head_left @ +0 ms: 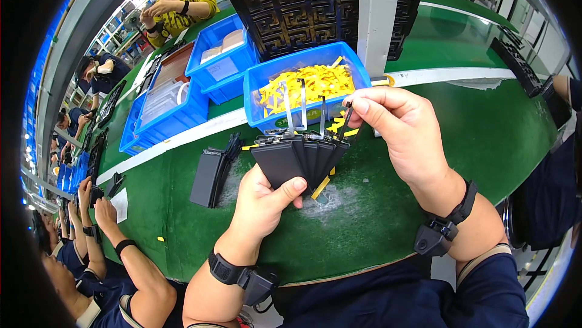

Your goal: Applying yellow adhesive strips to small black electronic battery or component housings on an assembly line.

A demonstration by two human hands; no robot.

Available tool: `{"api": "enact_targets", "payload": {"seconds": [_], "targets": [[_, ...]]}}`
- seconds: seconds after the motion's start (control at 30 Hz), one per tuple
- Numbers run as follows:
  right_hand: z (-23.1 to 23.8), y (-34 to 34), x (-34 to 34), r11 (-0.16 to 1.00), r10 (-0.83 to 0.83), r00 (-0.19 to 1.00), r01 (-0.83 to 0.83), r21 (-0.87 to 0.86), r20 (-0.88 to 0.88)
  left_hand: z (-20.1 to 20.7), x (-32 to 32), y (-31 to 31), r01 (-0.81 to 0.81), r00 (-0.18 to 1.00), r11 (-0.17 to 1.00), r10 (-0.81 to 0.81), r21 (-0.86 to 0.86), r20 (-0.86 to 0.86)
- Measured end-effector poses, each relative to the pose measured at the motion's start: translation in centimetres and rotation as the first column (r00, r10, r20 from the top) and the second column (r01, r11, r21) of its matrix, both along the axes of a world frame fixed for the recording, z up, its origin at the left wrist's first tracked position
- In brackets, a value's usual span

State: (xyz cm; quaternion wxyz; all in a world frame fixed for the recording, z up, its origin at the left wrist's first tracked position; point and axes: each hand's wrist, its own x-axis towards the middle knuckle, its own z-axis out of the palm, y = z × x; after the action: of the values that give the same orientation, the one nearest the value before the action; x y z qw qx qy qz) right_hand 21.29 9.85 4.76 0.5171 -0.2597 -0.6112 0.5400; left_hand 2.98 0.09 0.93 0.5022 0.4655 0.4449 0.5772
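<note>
Above the green table (376,231), your left hand (257,207) grips a fan of flat black panels (280,164) by its lower end, thumb across the front, while your right hand (403,131) pinches one thin black flex tail (346,123) near its tip; the panels look light, stiff and slick, best held by their edges, the tails bendy and fragile; beyond sits a blue bin (252,102) of yellow tabs (315,82)

Bright overall; straight edges bow toward black rim.
</note>
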Motion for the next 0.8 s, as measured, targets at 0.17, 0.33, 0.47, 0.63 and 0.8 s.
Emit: {"api": "enact_targets", "payload": {"seconds": [0.17,0.33,0.47,0.63,0.8], "targets": [[-0.36,-0.14,-0.09,1.0,-0.015,1.0,0.015,0.019,0.014,-0.04,0.01,-0.08,-0.006,1.0,1.0,0.006,-0.014,-0.012],[-0.14,0.11,0.17,0.999,-0.045,0.987,0.042,0.024,0.152,0.43,-0.03,-0.48,-0.003,0.99,1.0,0.003,0.0,-0.142],[-0.24,0.64,0.01,0.993,-0.037,0.995,0.026,0.112,0.094,0.39,-0.02,-0.63,0.013,0.944,0.997,0.011,0.071,-0.33],[0.35,0.24,0.22,0.999,0.041,0.996,-0.04,-0.026,0.077,0.39,-0.08,-0.51,0.02,0.943,0.999,-0.01,0.026,-0.332],[0.34,0.57,0.57,0.986,0.134,0.991,-0.136,-0.1,-0.026,0.37,0.04,-0.35,0.005,0.94,1.0,-0.007,-0.005,-0.342]]}}
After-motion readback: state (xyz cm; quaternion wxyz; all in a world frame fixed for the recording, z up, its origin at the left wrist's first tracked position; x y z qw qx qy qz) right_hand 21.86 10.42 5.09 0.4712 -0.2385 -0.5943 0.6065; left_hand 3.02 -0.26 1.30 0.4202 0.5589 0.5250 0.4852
